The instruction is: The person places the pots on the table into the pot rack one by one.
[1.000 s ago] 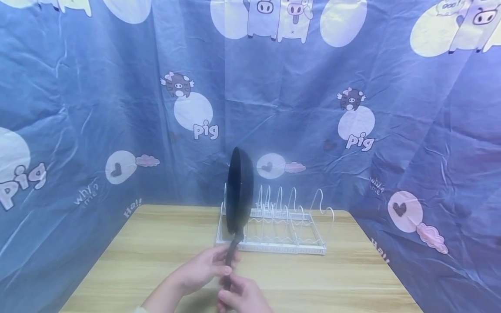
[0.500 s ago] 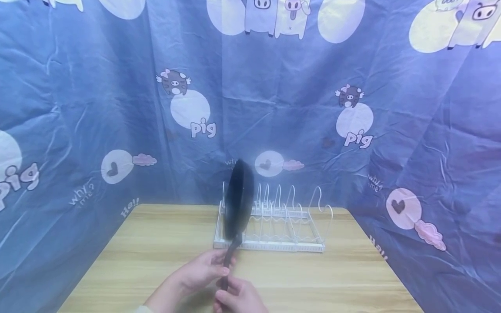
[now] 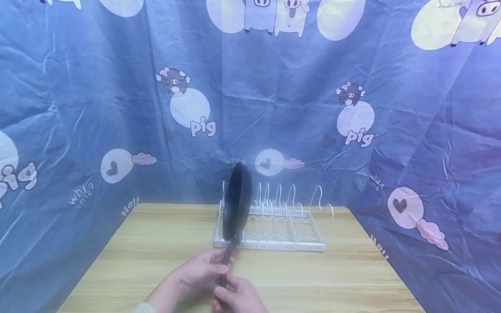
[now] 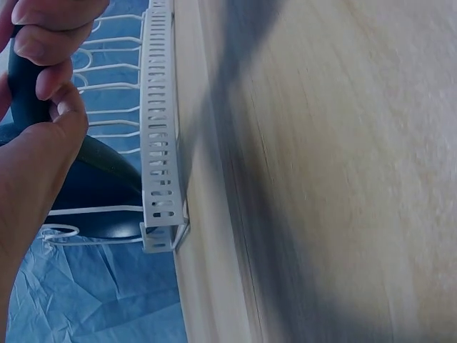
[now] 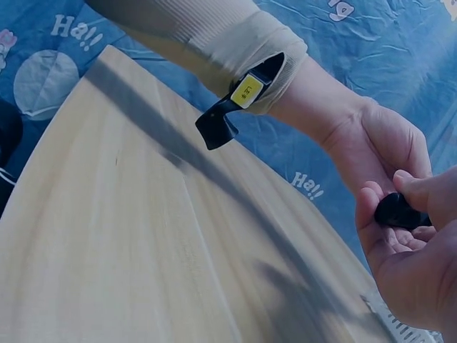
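Observation:
A dark frying pan (image 3: 236,202) stands on edge, its handle (image 3: 225,263) pointing back toward the person. My left hand (image 3: 199,270) grips the handle near the pan, thumb on top. Just behind it, my right hand (image 3: 242,296) pinches the handle's end. The pan is at the left end of a white wire rack (image 3: 274,248). In the left wrist view the pan's body (image 4: 93,187) sits among the end wires of the rack (image 4: 158,136); whether it touches the base is hidden. In the right wrist view, the black handle end (image 5: 397,211) shows between both hands.
Several upright wire dividers (image 3: 287,217) rise along the rack to the right of the pan. The rack stands toward the back of a light wooden table (image 3: 332,278). Blue printed cloth (image 3: 250,108) hangs around the table's back and sides.
The pan has come down toward the rack's left end, mostly in the first half second. Both hands keep their hold on the handle. The camera view has shifted slightly.

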`<control>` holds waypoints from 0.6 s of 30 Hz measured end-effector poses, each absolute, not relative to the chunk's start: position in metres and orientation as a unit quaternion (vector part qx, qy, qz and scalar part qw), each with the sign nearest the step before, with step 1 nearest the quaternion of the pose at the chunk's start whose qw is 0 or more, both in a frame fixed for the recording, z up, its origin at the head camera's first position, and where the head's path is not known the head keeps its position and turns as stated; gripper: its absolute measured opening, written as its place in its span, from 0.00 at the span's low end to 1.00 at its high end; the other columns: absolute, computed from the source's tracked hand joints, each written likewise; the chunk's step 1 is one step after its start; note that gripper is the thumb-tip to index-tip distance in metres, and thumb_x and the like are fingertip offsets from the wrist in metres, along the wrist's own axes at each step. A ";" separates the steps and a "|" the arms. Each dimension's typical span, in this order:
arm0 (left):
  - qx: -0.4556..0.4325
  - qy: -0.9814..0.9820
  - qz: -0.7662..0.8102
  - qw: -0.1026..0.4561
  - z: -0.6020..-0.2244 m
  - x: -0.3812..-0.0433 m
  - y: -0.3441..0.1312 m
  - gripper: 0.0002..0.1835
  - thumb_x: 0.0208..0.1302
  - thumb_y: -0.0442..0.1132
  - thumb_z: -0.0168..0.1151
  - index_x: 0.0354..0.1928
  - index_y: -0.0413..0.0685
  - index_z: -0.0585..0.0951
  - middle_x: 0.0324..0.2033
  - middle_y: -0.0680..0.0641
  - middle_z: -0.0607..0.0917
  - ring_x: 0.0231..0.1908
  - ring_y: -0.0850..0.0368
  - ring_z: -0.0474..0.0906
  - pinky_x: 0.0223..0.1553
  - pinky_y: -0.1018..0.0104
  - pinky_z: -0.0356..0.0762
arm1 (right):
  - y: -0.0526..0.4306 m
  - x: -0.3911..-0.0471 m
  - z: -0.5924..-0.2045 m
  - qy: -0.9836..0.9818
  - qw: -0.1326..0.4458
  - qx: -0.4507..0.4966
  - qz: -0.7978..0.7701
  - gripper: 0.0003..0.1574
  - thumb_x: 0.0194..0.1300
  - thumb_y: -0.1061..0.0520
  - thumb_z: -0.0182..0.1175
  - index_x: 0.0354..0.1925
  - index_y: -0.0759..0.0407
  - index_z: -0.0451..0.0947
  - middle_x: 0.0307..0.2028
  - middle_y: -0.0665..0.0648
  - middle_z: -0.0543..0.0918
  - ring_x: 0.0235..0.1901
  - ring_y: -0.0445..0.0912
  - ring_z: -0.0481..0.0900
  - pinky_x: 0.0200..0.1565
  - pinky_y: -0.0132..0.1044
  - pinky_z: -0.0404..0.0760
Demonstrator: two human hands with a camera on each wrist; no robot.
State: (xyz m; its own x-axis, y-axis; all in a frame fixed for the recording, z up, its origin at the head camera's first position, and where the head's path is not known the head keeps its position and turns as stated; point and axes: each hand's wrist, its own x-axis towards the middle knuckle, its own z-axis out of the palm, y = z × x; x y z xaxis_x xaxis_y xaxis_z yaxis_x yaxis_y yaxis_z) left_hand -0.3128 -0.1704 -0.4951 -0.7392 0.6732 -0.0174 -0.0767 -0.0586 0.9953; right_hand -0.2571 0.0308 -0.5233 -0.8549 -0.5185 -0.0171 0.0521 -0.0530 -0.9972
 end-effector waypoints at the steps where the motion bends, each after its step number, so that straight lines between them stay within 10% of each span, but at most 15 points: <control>1: 0.231 0.626 0.692 0.276 -0.496 -0.313 -0.171 0.19 0.76 0.34 0.61 0.65 0.41 0.75 0.43 0.54 0.84 0.47 0.58 0.86 0.63 0.57 0.82 | 0.031 -0.258 -0.524 0.664 0.199 -0.178 -0.699 0.20 0.77 0.54 0.65 0.62 0.61 0.84 0.28 0.48 0.89 0.32 0.40 0.87 0.47 0.28 0.85; 9: 0.193 0.637 0.691 0.282 -0.499 -0.315 -0.174 0.25 0.76 0.35 0.61 0.71 0.39 0.73 0.52 0.51 0.86 0.50 0.55 0.86 0.66 0.54 0.82 | 0.028 -0.262 -0.525 0.689 0.187 -0.182 -0.677 0.18 0.76 0.57 0.64 0.60 0.63 0.84 0.34 0.68 0.91 0.33 0.41 0.87 0.46 0.29 0.86; 18: 0.173 0.676 0.667 0.260 -0.501 -0.318 -0.176 0.41 0.74 0.35 0.65 0.82 0.32 0.60 0.67 0.28 0.81 0.62 0.39 0.86 0.69 0.45 0.83 | 0.023 -0.271 -0.526 0.724 0.169 -0.162 -0.649 0.16 0.75 0.58 0.58 0.50 0.70 0.85 0.32 0.59 0.90 0.32 0.42 0.84 0.40 0.30 0.84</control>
